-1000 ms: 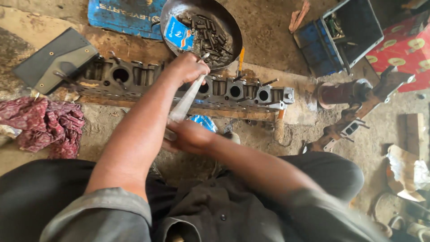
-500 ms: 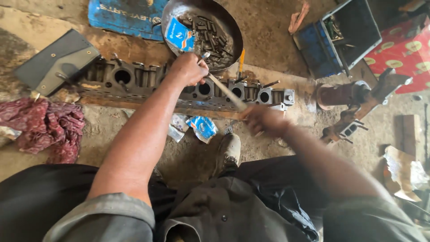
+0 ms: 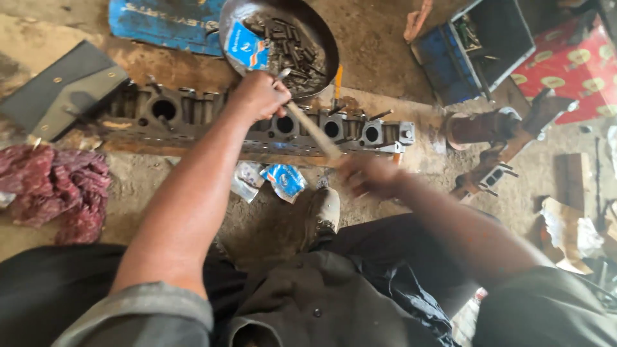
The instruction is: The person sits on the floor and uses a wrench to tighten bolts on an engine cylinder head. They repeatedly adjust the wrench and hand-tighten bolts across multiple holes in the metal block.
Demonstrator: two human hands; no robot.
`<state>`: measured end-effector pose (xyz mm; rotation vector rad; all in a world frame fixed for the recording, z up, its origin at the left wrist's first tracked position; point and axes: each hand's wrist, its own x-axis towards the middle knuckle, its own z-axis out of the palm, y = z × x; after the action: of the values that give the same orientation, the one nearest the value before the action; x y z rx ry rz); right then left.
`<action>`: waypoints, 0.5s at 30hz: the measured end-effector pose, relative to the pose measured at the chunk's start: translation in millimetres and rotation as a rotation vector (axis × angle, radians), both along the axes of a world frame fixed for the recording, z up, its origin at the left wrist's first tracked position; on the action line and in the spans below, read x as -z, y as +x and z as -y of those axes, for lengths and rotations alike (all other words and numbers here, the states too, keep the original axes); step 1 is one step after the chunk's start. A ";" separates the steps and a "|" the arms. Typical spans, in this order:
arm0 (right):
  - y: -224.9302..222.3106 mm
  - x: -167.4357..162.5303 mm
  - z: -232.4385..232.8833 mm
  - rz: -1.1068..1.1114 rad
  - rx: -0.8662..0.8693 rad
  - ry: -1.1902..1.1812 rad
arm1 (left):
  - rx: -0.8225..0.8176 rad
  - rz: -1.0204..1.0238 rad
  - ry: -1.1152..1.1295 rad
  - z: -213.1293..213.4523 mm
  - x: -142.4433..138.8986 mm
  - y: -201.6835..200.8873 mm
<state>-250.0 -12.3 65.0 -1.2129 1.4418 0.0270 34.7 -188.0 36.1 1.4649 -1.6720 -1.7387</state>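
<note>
Cylinder head (image 3: 257, 122) is lying long-ways on the dirt floor (image 3: 270, 225), propped on a rusty plank, right in front of the person's knees. Left hand (image 3: 260, 95) is fisted over the middle of it, clamped around something small at one of the round ports; can't make out exactly what. A pale wooden stick (image 3: 315, 132), probably a hammer handle, runs from that fist down to the right hand (image 3: 369, 177), which is closed on the lower end and blurred.

Compared with a second ago, the right hand has swung out from under the left forearm to the right side, and the stick has gone from nearly upright to a low slant. Reads to me like a tapping stroke mid-swing, so the work on that port is ongoing, not finished.

Around it: a round pan (image 3: 283, 38) of small dark metal parts with a blue packet (image 3: 245, 45) just behind, more blue packets (image 3: 283, 180) on the ground, a red rag (image 3: 51, 189) to the left, a blue toolbox (image 3: 475, 45) top right.
</note>
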 end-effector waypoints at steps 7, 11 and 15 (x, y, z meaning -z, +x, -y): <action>49.1 -2.7 3.1 0.185 0.187 0.316 | 0.076 0.177 -0.199 2.5 -3.5 -1.9; 220.4 34.2 6.0 0.651 0.266 0.114 | 0.117 -0.002 -0.111 3.7 1.2 -2.0; 210.4 48.0 18.7 0.725 0.338 0.296 | -0.021 -0.253 -0.003 4.1 1.3 0.4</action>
<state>-39.6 -31.0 17.0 -0.6198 0.9342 -0.3827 35.1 -192.1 34.7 1.1985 -1.5213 -1.8226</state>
